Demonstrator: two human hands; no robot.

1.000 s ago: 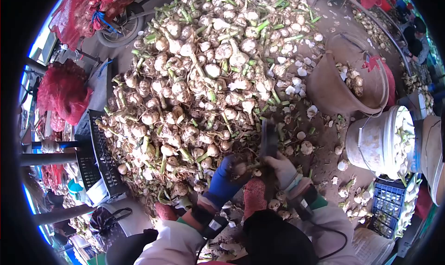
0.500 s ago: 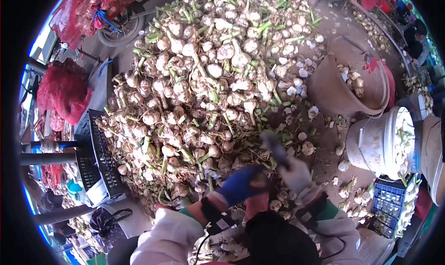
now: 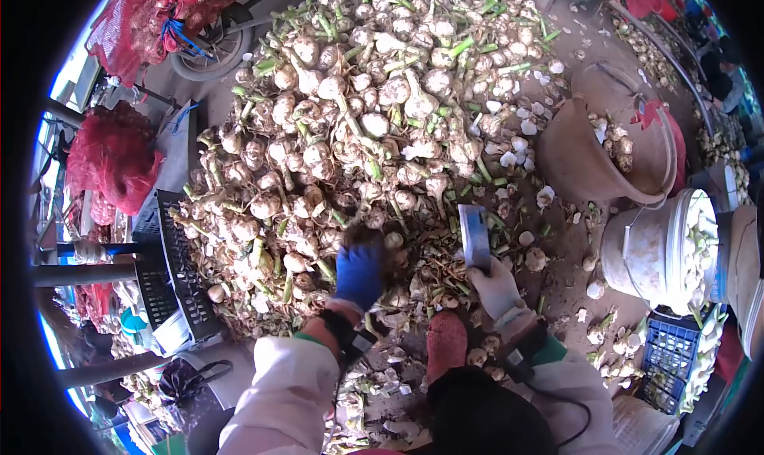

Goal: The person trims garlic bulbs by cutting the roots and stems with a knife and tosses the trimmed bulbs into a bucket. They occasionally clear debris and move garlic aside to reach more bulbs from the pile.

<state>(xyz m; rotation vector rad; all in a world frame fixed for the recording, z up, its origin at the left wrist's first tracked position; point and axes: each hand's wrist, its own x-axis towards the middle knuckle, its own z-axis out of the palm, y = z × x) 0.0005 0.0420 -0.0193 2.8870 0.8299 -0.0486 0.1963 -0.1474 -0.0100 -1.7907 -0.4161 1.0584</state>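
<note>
A big heap of garlic bulbs [image 3: 318,161], stalks and roots still on many, spreads over the ground in front of me. My left hand [image 3: 359,274], in a blue glove with dark fingertips, reaches down onto the near side of the heap; its fingers are blurred among the bulbs. My right hand [image 3: 495,288], white-gloved, is closed round the handle of a broad-bladed knife [image 3: 475,236]. The blade points away from me over cut stalks and trimmings. Between my forearms shows a reddish shoe [image 3: 446,340].
Right of the heap stand a tilted brown tub [image 3: 585,153] with some bulbs, a white bucket [image 3: 637,252] of garlic and a blue crate [image 3: 670,351]. At left are a black crate [image 3: 191,272] and red mesh sacks [image 3: 115,161]. Loose cloves and peelings litter the floor.
My left hand has moved left and forward from beside the knife onto the heap. My right hand has shifted slightly, and the knife now points more upright in view.
</note>
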